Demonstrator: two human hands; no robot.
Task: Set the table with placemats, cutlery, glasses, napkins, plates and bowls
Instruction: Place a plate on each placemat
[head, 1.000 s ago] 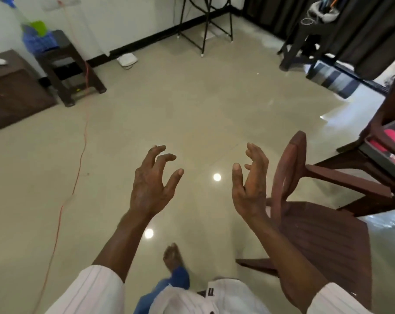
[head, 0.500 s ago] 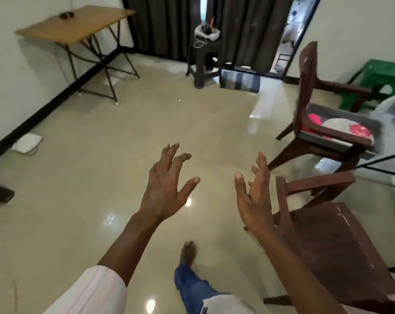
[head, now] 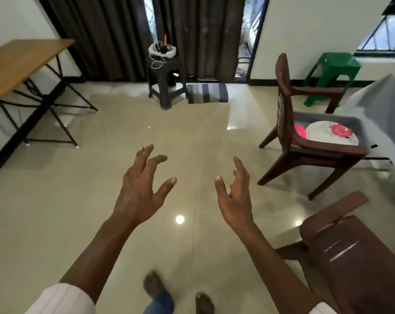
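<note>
Polished beige floor [head: 90, 200] fills the room. Left hand [head: 142, 191] and right hand [head: 236, 198] are held out above it, apart from each other, fingers spread and loosely bent, gripping nothing. At two o'clock a brown chair [head: 282, 98] carries a grey tray [head: 323, 116]. A floral plate [head: 332, 133] lies in it, with a pink item [head: 300, 131] just beside. A wooden surface [head: 22, 62] stands at ten o'clock.

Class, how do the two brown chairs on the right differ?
The far brown chair carries a grey tray holding a floral plate; the near brown chair has a bare seat. The far chair shows its legs; the near one is cut off by the frame. Both are brown with armrests.
</note>
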